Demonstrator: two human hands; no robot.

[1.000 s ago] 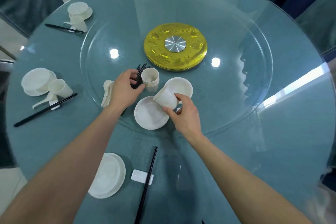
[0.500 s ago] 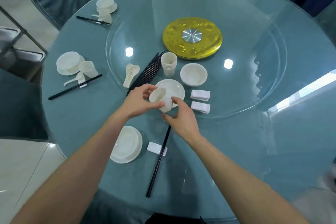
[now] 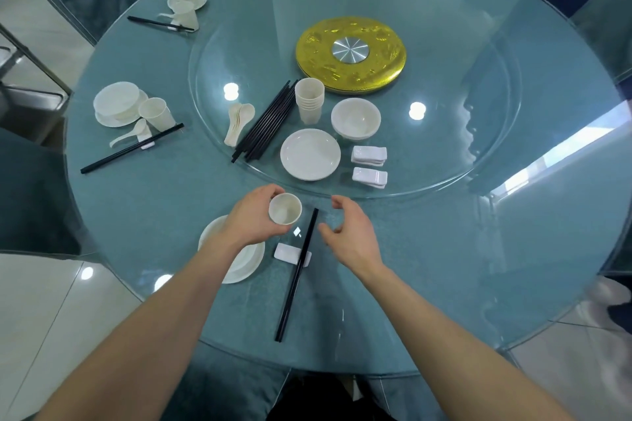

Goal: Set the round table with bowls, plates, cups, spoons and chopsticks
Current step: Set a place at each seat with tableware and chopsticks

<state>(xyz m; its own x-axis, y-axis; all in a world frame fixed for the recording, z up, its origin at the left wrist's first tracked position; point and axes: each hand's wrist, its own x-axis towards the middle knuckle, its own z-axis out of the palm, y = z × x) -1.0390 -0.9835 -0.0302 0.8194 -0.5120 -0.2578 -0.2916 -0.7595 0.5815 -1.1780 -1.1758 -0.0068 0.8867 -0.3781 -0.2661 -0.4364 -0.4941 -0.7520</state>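
Main risk rn: the cup [image 3: 285, 208] is v. close to the top end of the chopsticks [image 3: 297, 272] at this place. If I put it down w/o care, its base could land on the tips or nudge them. They'd then roll off the chopstick rest [image 3: 291, 254] and skew the setting. The cup looks light and thin-walled, so a tilted release would prob tip it. I can't tell if its base is on the table [image 3: 444, 249] yet or just above it.

My left wrist also hangs over the plate-and-bowl set [image 3: 248, 263]. Pulling the forearm back low could shove that set toward the table edge. The turntable rim [image 3: 376, 196] is just beyond the cup, so placing too far fwd would knock the cup against the glass. My right hand [image 3: 350, 236] is near the chopstick tips too, and a careless sweep could flick them.

Pose: my left hand [image 3: 253, 220] reaches fwd, thumb and fingers curled round the cup's left side. The cup is upright, mouth up, between the plate-and-bowl set and the chopsticks. The right hand sits just right of the chopsticks, palm turned inward, fingers loosely bent, holding nothing and not touching the cup. The hands are apart, w/ the cup and chopstick tips between them.

The spare cup stack [image 3: 309, 99], plates [image 3: 310, 154] and spoons [image 3: 237, 123] sit on the turntable, so I reckon more places are left to set.
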